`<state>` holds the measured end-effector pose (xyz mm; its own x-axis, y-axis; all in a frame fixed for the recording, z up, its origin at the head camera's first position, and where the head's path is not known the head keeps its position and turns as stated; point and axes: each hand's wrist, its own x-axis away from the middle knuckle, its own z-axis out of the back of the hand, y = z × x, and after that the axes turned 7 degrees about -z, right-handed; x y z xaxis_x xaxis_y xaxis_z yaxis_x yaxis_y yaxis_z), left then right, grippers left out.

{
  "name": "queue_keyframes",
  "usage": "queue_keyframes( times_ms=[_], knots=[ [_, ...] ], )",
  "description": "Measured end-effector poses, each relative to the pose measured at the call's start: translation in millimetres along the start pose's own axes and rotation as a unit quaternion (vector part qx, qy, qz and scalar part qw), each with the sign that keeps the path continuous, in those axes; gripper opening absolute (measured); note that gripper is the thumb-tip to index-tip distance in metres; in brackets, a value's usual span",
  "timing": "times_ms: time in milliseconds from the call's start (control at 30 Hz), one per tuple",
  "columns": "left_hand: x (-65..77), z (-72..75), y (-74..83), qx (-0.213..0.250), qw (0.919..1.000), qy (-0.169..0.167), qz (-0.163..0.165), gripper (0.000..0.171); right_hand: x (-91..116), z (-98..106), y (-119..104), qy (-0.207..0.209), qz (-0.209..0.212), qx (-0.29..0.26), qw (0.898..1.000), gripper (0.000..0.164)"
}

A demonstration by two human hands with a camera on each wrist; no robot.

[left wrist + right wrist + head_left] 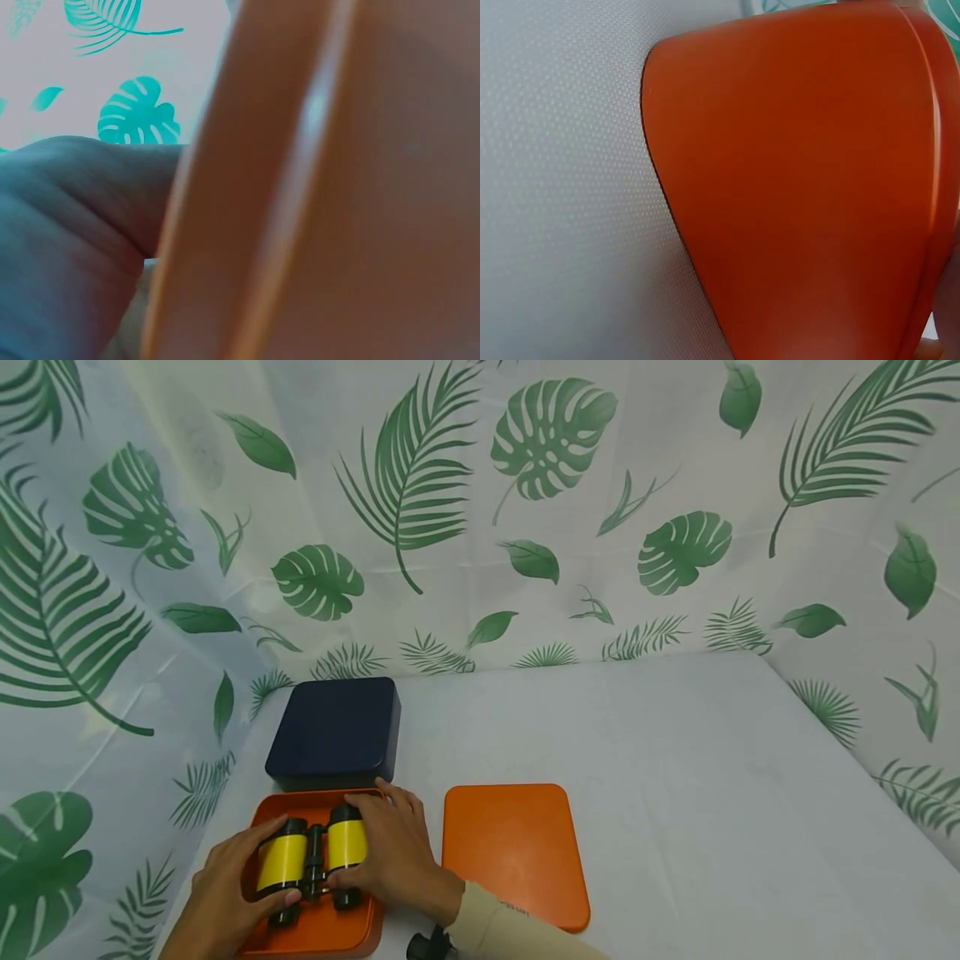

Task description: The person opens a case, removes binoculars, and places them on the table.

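A pair of yellow and black binoculars (282,862) sits inside an orange rectangular tin (321,935) at the front left of the table. My left hand (223,887) grips the left barrel, thumb near one end and fingers near the other. The right barrel is held by my right hand (401,850) in the same way. In the left wrist view, the wall of the tin (225,225) fills much of the picture and hides the binoculars. The tin's outer side (795,172) dominates the right wrist view, with only a little of the hand at the edge.
Directly behind the tin stands a dark blue box (337,727). A flat orange lid (517,852) lies to the right, partly under my right forearm. Some black object (426,946) shows below my right wrist. Leaf-patterned cloth (450,485) surrounds the white table (675,793).
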<state>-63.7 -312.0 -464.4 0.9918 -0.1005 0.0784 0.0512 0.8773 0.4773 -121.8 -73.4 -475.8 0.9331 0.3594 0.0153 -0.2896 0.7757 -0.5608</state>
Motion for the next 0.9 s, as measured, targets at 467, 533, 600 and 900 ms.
queue_keyframes(
  times_ms=[467,533,600,900],
  knots=[
    [-2.4,5.8,0.8,-0.037,0.9986,0.027,-0.028,0.103,-3.9,4.4,-2.1,0.002,0.018,0.095,0.995,0.098],
    [-3.2,6.5,2.4,-0.053,0.9976,0.032,-0.032,0.102,-4.4,5.2,-2.1,0.004,0.021,0.102,0.995,0.097],
    [-3.7,7.3,4.4,-0.070,0.9964,0.035,-0.034,0.102,-4.7,5.8,-1.9,0.006,0.025,0.111,0.994,0.096],
    [-7.4,11.8,8.5,-0.105,0.9941,0.016,-0.023,0.105,-6.8,5.5,-0.4,0.006,0.038,0.137,0.990,0.093]
  ],
)
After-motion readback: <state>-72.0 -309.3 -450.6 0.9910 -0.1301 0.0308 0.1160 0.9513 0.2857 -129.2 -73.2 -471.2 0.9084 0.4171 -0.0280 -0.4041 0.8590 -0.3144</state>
